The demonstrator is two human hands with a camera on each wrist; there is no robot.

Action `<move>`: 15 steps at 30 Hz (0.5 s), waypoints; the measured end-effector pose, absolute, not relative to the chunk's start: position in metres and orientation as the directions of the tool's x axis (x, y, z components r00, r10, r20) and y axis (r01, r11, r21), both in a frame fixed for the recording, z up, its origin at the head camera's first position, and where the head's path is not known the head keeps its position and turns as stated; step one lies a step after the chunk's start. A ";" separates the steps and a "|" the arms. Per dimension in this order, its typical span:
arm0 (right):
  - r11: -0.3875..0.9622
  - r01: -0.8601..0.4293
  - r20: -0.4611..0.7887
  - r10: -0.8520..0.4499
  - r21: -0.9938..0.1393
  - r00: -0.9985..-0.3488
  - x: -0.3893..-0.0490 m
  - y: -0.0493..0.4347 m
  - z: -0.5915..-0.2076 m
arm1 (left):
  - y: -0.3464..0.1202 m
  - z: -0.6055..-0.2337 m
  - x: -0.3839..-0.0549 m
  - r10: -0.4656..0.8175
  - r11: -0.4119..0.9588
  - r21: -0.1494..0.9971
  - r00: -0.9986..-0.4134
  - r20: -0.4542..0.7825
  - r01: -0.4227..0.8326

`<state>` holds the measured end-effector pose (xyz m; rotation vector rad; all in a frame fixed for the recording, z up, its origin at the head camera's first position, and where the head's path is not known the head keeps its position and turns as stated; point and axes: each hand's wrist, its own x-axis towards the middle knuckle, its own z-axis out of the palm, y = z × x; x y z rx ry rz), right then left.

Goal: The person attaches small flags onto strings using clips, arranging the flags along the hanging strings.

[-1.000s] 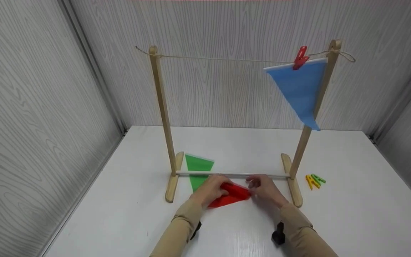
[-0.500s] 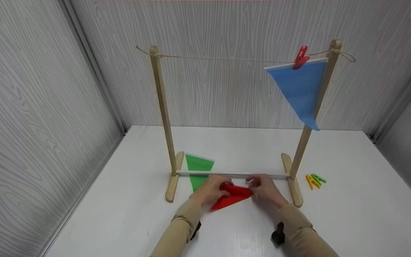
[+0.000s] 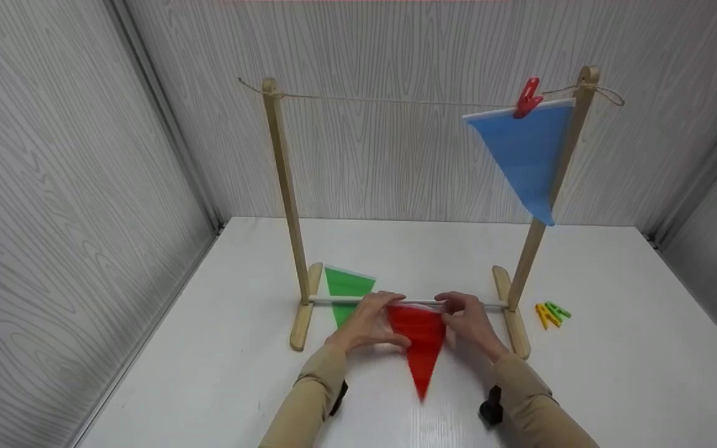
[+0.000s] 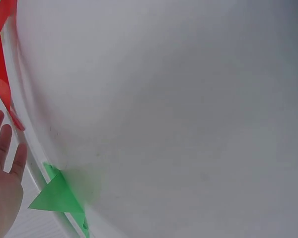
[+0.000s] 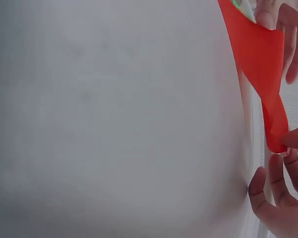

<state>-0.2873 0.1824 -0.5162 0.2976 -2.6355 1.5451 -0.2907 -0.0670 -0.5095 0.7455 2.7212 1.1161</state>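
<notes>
A red pennant flag with a white top edge points its tip toward me in the head view. My right hand pinches its upper right corner between thumb and fingers, and the right wrist view shows this hand at the end of the red cloth. At the pennant's left side, my left hand is spread, its thumb touching the cloth. Straight fingers show on that hand in the left wrist view. A green pennant lies under the white rod, partly hidden by the left hand.
A wooden stand has a left post, a right post, a string and a low white rod. A red clothespin holds a blue pennant on the right. Yellow and green clothespins lie right.
The red pennant has turned from lying sideways to pointing its tip toward me. My left hand has loosened from gripping it and spread its fingers; both hands have shifted slightly away from me.
</notes>
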 end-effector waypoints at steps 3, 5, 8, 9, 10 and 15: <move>0.434 -0.250 0.217 -0.124 -0.866 -0.968 -0.287 0.183 -0.516 | -0.067 -0.510 -0.292 0.473 0.600 0.695 -0.876 0.090 0.396; 0.403 -0.284 0.259 -0.119 -0.870 -0.959 -0.288 0.183 -0.516 | -0.066 -0.510 -0.293 0.451 0.590 0.724 -0.890 0.070 0.356; 0.360 -0.331 0.314 -0.106 -0.872 -0.943 -0.289 0.183 -0.515 | -0.065 -0.509 -0.293 0.418 0.559 0.779 -0.908 0.030 0.283; 0.349 -0.343 0.329 -0.100 -0.872 -0.939 -0.289 0.183 -0.515 | -0.065 -0.509 -0.293 0.406 0.542 0.801 -0.914 0.016 0.255; 0.342 -0.353 0.342 -0.094 -0.871 -0.935 -0.290 0.183 -0.515 | -0.064 -0.508 -0.293 0.398 0.517 0.823 -0.917 0.010 0.234; 0.318 -0.353 0.356 -0.052 -0.880 -0.933 -0.291 0.181 -0.512 | -0.062 -0.504 -0.297 0.359 0.396 0.900 -0.933 0.031 0.182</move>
